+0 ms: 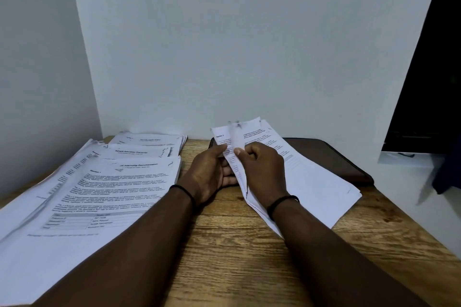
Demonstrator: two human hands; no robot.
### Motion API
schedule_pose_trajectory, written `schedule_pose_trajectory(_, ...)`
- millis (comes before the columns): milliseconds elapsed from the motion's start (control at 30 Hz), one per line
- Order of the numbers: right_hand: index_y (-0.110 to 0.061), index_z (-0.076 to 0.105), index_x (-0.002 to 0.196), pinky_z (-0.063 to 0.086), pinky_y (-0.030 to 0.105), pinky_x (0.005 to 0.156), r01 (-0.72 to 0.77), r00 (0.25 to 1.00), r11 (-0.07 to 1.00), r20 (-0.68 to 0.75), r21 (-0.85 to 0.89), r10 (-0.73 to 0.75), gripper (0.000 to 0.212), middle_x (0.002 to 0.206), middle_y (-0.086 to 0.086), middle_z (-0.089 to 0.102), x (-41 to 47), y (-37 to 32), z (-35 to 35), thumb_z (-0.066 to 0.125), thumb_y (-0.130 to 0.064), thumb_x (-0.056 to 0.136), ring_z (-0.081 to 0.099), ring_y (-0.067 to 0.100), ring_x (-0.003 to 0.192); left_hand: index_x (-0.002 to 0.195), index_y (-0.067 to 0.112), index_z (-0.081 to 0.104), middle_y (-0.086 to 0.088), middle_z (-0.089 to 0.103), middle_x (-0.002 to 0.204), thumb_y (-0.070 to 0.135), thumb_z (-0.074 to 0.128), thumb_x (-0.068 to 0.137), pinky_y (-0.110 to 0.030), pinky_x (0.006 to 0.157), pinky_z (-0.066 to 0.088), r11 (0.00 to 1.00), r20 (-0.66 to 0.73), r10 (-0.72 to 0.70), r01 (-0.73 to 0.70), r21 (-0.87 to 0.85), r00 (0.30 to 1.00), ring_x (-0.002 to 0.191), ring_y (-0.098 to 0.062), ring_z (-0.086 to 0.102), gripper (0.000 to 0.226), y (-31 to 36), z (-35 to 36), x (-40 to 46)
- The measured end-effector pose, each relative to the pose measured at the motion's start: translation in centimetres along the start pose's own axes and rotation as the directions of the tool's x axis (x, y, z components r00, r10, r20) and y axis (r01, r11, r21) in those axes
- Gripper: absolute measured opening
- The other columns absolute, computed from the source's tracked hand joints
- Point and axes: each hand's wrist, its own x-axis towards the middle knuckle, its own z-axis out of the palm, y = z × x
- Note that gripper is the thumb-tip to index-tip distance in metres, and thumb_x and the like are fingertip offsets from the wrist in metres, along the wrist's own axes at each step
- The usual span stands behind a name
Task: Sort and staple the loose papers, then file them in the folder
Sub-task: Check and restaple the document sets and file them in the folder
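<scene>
Fingers [225, 172] of the left hand [208, 173] lie fairly straight beneath the lifted sheets, its thumb pressed on top so that the paper is pinched; fingers of the right hand [262, 169] are curled, thumb and forefinger pinching a single lifted sheet [238, 154] at its edge.

Wooden table [239, 252]: plank-grained surface bearing all items, set into a corner of pale walls [224, 45].

Sorted stacks, left side: nearest stack [82, 204], headed with a title ending "Internship Documentation", with a small table printed low on the page; behind it a second stack [139, 152] headed "Sample Education Transcript"; behind that a third stack [149, 139], its heading too blurred to read. Each overlaps the one behind.

Loose papers [314, 187]: a fanned pile right of centre, its near end projecting toward the person, its far end raised in both hands.

Folder [349, 159]: dark, lying flat at the right rear of the table, partly covered by the loose papers.

Wristbands: a dark band on the left wrist [183, 190] and another on the right wrist [282, 203].
</scene>
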Motion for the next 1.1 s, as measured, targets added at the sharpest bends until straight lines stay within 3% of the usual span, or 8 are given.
schedule_pose_trajectory(233, -0.017, 0.058, 0.080, 0.035, 0.028, 0.061, 0.015, 0.996, 0.998, -0.090, -0.054, -0.020, 0.018, 0.060, -0.012, 0.050, 0.33, 0.24, -0.20, 0.063, -0.025, 0.096, 0.049, 0.009, 0.065, 0.134, 0.006, 0.054, -0.019, 0.069, 0.120, 0.024, 0.029, 0.105, -0.044, 0.075, 0.060, 0.999, -0.039, -0.018, 0.016, -0.032, 0.999, 0.105, -0.035, 0.069, 0.042, -0.09, -0.06, 0.04)
schedule_pose_trajectory(400, -0.017, 0.044, 0.068, 0.031, 0.028, 0.053, 0.039, 0.991, 0.991, -0.119, -0.126, -0.054, 0.032, 0.055, -0.008, 0.043, 0.29, 0.31, -0.24, 0.059, -0.023, 0.096, 0.042, 0.009, 0.057, 0.135, 0.006, 0.053, -0.019, 0.069, 0.120, 0.023, 0.029, 0.105, -0.046, 0.078, 0.060, 0.999, -0.051, -0.021, 0.019, -0.033, 0.998, 0.109, -0.036, 0.068, 0.042, -0.06, -0.01, -0.07)
schedule_pose_trajectory(567, -0.012, 0.045, 0.069, 0.032, 0.028, 0.054, 0.042, 0.988, 0.991, -0.142, -0.127, -0.060, 0.033, 0.058, -0.004, 0.047, 0.34, 0.38, -0.36, 0.057, -0.023, 0.097, 0.043, 0.013, 0.059, 0.134, 0.006, 0.054, -0.019, 0.069, 0.120, 0.023, 0.028, 0.105, -0.047, 0.080, 0.059, 1.000, -0.060, -0.020, 0.018, -0.025, 0.998, 0.109, -0.036, 0.068, 0.042, -0.02, 0.05, -0.15)
schedule_pose_trajectory(667, -0.014, 0.041, 0.064, 0.032, 0.031, 0.054, 0.068, 0.992, 0.991, -0.103, -0.113, -0.079, 0.038, 0.054, -0.003, 0.042, 0.25, 0.20, -0.19, 0.056, -0.025, 0.098, 0.040, 0.012, 0.055, 0.136, 0.006, 0.055, -0.019, 0.068, 0.122, 0.027, 0.031, 0.105, -0.045, 0.078, 0.059, 1.000, -0.028, -0.015, 0.015, -0.011, 0.999, 0.104, -0.034, 0.069, 0.044, 0.02, 0.04, -0.28)
schedule_pose_trajectory(833, -0.013, 0.066, 0.085, 0.052, 0.036, 0.073, 0.082, 0.995, 0.996, 0.059, -0.037, -0.079, 0.029, 0.077, -0.002, 0.067, 0.01, 0.14, 0.46, 0.048, -0.028, 0.101, 0.062, 0.014, 0.079, 0.131, 0.012, 0.061, -0.016, 0.068, 0.116, 0.052, 0.047, 0.098, -0.044, 0.084, 0.058, 0.999, 0.057, 0.007, -0.009, 0.037, 0.998, 0.096, -0.028, 0.070, 0.054, 0.22, 0.15, -0.38)
schedule_pose_trajectory(967, -0.022, 0.072, 0.104, 0.052, 0.027, 0.085, 0.022, 0.998, 1.000, 0.059, 0.010, -0.023, 0.023, 0.101, -0.008, 0.072, 0.08, -0.03, 0.43, 0.051, -0.015, 0.098, 0.063, 0.008, 0.097, 0.134, 0.011, 0.057, -0.012, 0.071, 0.110, 0.022, 0.045, 0.104, -0.036, 0.067, 0.059, 0.996, 0.022, 0.058, -0.059, 0.072, 0.998, 0.083, -0.022, 0.071, 0.034, -0.24, 0.05, -0.25)
schedule_pose_trajectory(1100, -0.021, 0.072, 0.105, 0.047, 0.022, 0.080, 0.027, 0.999, 0.999, 0.032, -0.044, -0.025, 0.021, 0.101, -0.009, 0.072, 0.08, -0.11, 0.02, 0.053, -0.016, 0.096, 0.061, 0.006, 0.095, 0.127, 0.010, 0.061, -0.014, 0.073, 0.111, 0.013, 0.041, 0.105, -0.039, 0.071, 0.059, 0.996, -0.010, 0.067, -0.066, 0.067, 0.998, 0.090, -0.025, 0.073, 0.029, -0.33, 0.01, -0.32)
